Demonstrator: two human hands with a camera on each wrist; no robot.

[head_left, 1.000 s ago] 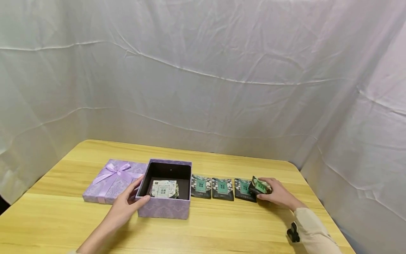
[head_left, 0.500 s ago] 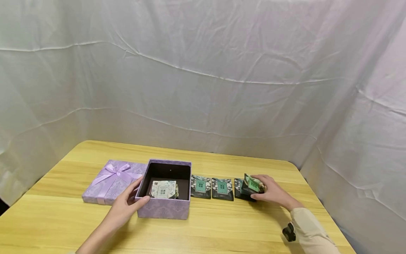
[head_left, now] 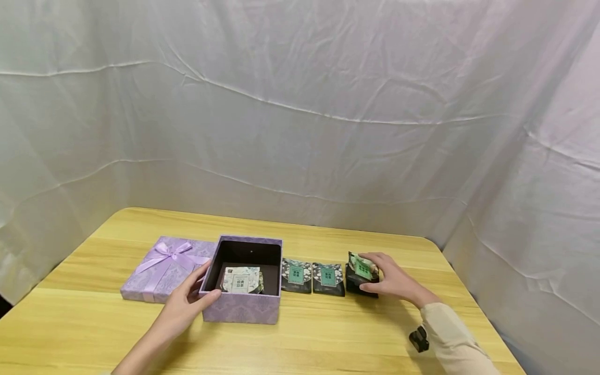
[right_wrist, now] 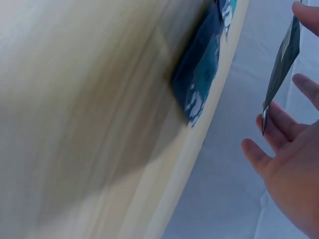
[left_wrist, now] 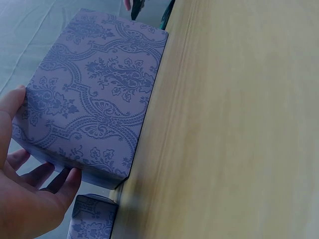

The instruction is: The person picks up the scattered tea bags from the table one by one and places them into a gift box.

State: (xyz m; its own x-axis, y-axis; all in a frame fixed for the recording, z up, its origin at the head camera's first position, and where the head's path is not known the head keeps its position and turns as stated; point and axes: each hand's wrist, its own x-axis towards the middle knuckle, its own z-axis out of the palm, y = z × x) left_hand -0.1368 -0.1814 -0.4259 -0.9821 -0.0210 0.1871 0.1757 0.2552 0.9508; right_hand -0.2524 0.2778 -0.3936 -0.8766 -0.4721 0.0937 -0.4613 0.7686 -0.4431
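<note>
My left hand (head_left: pixel 182 303) holds the near left corner of a purple patterned gift box (head_left: pixel 242 309), thumb at the front rim and fingers along the left side. The box lies uncovered, with a pale floral tea sachet (head_left: pixel 240 276) on top of another packet inside. On the right, my right hand (head_left: pixel 394 281) pinches a green-labelled tea sachet (head_left: pixel 362 267) by its edges. It is tilted and raised off the table in the right wrist view, above a black tea sachet (right_wrist: pixel 202 69). The held sachet partly hides that one in the head view.
A purple lid (head_left: pixel 154 273) with a ribbon bow lies left of the box. Two black floral sachets with green labels, one beside the box (head_left: pixel 297 277) and another (head_left: pixel 328 279) to its right, lie flat on the wooden table (head_left: pixel 323 333). Pale cloth (head_left: pixel 300 130) hangs behind.
My right hand has moved left with the green-labelled sachet, passing over the rightmost black sachet on the table. My left hand has stayed on the box.
</note>
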